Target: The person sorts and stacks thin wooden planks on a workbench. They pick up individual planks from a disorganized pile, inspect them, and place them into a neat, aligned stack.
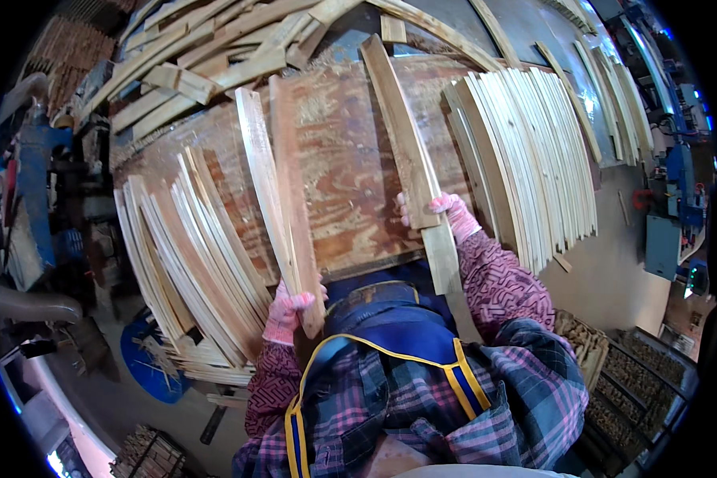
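Observation:
My left hand (pixel 285 312), in a pink glove, is closed around the near ends of two wooden strips, a pale strip (pixel 256 151) and a browner strip (pixel 289 167). Their far ends spread apart over the plywood tabletop (pixel 338 171). On the other side, my gloved right hand (pixel 456 215) grips a wooden board (pixel 394 111), thumb on one side and fingertips on the other. That board slants away from me. Beneath its near end a second wooden strip (pixel 441 263) runs back toward my apron; I cannot tell whether the hand grips this one too.
A row of pale strips (pixel 526 159) stands on edge at the right. Another bundle of strips (pixel 191 263) lies at the left. Loose boards (pixel 215 60) are heaped along the far edge. A blue tub (pixel 147 362) with scraps sits at lower left, wire crates (pixel 637 390) at lower right.

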### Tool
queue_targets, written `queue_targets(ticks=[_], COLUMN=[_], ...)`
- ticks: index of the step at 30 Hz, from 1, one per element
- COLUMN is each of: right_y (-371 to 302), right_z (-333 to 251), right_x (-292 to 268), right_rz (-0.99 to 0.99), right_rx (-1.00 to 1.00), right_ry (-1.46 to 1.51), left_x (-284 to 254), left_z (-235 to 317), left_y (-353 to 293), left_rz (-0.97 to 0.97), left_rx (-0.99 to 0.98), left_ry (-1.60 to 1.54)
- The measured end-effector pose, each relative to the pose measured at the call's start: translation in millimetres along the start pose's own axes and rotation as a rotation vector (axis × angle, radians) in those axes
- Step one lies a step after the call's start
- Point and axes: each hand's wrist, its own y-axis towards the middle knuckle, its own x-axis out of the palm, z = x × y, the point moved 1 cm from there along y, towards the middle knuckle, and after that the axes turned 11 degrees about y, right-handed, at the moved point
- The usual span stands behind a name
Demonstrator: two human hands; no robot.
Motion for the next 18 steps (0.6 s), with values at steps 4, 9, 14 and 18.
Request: queue_targets(ticks=[4, 9, 14, 18], right_y=[-8.5, -12.7, 36.8, 83.2], right_z=[58.4, 76.5, 93.7, 87.9], right_x=[14.4, 26.9, 25.4, 56.4], right_rz=[-0.072, 0.138, 0.178, 0.364], right_rx=[-0.016, 0.136, 0.132, -0.001], right_ry=[0.069, -0.467, -1.39, -1.248], left_x=[-17.2, 25.0, 75.5, 41.5], left_z=[-34.6, -27.2, -42.1, -18.4], left_y=[12.6, 37.6, 93.8, 60.0], left_rz=[0.276, 0.146, 0.158, 0.017], left_rx=[0.05, 0.193, 0.252, 0.138], left_ry=[0.14, -0.059, -0.089, -0.09])
